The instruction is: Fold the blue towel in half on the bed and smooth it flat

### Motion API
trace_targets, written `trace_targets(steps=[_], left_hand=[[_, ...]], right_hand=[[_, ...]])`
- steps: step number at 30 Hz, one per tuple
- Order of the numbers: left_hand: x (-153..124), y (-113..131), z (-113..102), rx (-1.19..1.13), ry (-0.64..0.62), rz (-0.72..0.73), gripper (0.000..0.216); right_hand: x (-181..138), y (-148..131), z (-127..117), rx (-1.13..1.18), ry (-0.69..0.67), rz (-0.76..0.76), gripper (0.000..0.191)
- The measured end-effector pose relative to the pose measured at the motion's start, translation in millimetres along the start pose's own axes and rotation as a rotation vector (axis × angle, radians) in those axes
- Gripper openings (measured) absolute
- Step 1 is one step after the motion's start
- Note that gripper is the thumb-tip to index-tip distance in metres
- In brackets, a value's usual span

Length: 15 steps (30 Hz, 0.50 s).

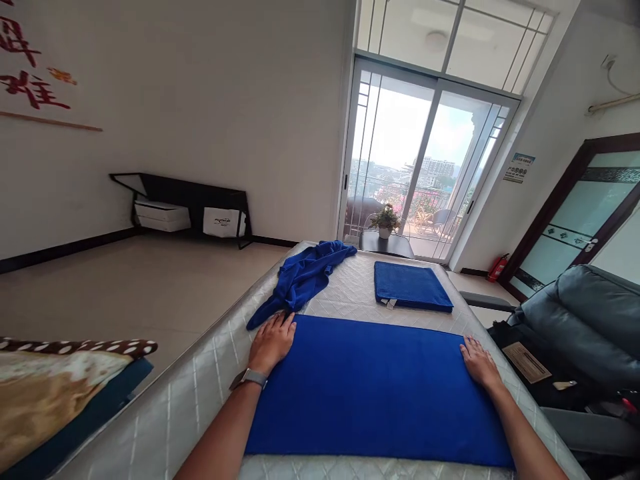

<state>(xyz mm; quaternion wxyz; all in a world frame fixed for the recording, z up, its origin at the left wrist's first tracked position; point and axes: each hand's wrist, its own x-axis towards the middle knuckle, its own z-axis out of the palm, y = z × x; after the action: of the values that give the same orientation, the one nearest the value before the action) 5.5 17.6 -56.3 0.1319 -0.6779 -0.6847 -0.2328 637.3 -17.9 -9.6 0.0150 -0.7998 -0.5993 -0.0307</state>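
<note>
A blue towel lies spread flat across the quilted mattress. My left hand rests palm down on its far left corner, fingers stretched out. On the far right corner lies my right hand, also flat with the fingers extended. Just beyond my left fingertips is a crumpled blue towel, loosely heaped. Farther back on the right, a folded stack of blue towels sits squarely, a white tag showing at its front edge.
A dark leather sofa with items on it stands close on the right. At the lower left is a bed corner with a patterned blanket. A potted plant stands on a chair before the sliding glass door.
</note>
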Motion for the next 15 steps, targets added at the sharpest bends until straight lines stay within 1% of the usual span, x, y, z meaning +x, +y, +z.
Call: trace_targets(steps=[1, 3, 5, 6, 7, 9, 12, 15], left_hand=[[0, 1, -1, -0.005, 0.009, -0.003, 0.051], [0, 4, -3, -0.005, 0.017, -0.009, 0.051], [0, 6, -5, -0.006, 0.021, -0.012, 0.051], [0, 7, -6, -0.010, 0.025, -0.015, 0.051], [0, 8, -7, -0.016, 0.031, -0.017, 0.051], [0, 8, -8, -0.029, 0.042, -0.015, 0.051], [0, 9, -11, -0.031, 0.046, -0.007, 0.052], [0, 11, -15, -0.016, 0.039, -0.006, 0.053]], right_hand=[[-1, -4, -4, -0.012, 0.010, -0.002, 0.064], [-5, -17, -13, -0.034, 0.073, -0.020, 0.063], [-11, -43, -23, -0.036, 0.158, -0.064, 0.063], [-17, -62, -29, -0.020, 0.191, -0.097, 0.063], [-23, -83, -35, 0.007, 0.206, -0.136, 0.063], [-42, -135, -46, 0.090, 0.181, -0.240, 0.062], [-79, -224, -56, 0.218, 0.082, -0.460, 0.065], [-118, -305, -56, 0.313, -0.010, -0.668, 0.068]])
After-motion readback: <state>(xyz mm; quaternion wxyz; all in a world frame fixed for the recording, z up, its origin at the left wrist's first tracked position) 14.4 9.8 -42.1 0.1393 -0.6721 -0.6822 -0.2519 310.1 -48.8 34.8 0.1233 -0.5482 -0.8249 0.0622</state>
